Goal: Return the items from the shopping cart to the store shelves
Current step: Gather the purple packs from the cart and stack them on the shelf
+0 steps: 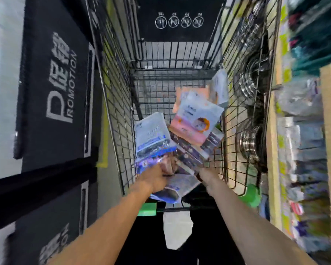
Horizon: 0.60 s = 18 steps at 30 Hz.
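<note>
Your two bare forearms reach from the bottom edge into the black wire shopping cart (120, 104). Your left hand (157, 178) has its fingers curled round the near end of a pinkish packet, with a white-and-blue flat packet (152, 132) rising just beyond it inside the cart. Your right hand (206, 175) holds the lower edge of a dark purple patterned packet (189, 153); its fingers are hidden under the packaging, so you cannot tell exactly how they lie. Further into the cart, a white-and-pink pouch with an orange picture (194, 125) leans on the purple one, with a peach-coloured packet (193, 92) behind it against the cart's right wall. A green handle cap (147, 209) sits on the cart's near rail. Left of the cart stands a black display panel with white "PROMOTION" lettering (57, 88). Right of the cart, wooden store shelves (273, 150) carry stacked shiny steel pots (254, 75) and blurred wrapped goods.
</note>
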{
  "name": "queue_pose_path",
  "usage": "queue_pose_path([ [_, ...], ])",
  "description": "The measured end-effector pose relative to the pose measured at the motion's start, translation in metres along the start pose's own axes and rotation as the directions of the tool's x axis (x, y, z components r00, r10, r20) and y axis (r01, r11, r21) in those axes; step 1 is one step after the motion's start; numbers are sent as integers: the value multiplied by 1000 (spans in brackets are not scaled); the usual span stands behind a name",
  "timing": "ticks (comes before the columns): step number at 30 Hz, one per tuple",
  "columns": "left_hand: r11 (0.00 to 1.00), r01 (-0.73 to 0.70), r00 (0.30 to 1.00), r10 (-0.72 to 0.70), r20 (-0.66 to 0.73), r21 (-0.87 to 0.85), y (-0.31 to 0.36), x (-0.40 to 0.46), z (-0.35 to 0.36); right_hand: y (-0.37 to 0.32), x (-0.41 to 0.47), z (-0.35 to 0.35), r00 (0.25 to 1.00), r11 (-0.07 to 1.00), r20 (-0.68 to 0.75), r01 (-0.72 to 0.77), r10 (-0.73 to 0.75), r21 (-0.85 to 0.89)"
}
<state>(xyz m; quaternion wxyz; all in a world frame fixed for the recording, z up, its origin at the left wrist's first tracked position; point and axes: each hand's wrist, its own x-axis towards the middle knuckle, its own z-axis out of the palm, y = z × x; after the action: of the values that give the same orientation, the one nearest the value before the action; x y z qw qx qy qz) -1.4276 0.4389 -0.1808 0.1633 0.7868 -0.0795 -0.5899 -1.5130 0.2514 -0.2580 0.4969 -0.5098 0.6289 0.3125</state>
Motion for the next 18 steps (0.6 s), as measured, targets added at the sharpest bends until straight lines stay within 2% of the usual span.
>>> queue_pose_path([
  [4,989,4,1000,-5,-3,-149,-2,5,1,-2,36,15,998,982,57,-15,4,188],
  [7,980,-7,1000,11,17,-200,11,5,-10,-21,18,13,992,947,125,-53,14,318],
  [10,960,-49,997,62,36,-277,26,9,-19,-25,18,2,995,904,85,14,-56,427],
  [15,949,-36,996,61,69,-313,38,8,-32,-20,13,11,994,900,69,46,-83,433],
  [18,953,-30,996,55,74,-302,39,8,-43,-27,19,14,993,887,111,-10,-46,461],
])
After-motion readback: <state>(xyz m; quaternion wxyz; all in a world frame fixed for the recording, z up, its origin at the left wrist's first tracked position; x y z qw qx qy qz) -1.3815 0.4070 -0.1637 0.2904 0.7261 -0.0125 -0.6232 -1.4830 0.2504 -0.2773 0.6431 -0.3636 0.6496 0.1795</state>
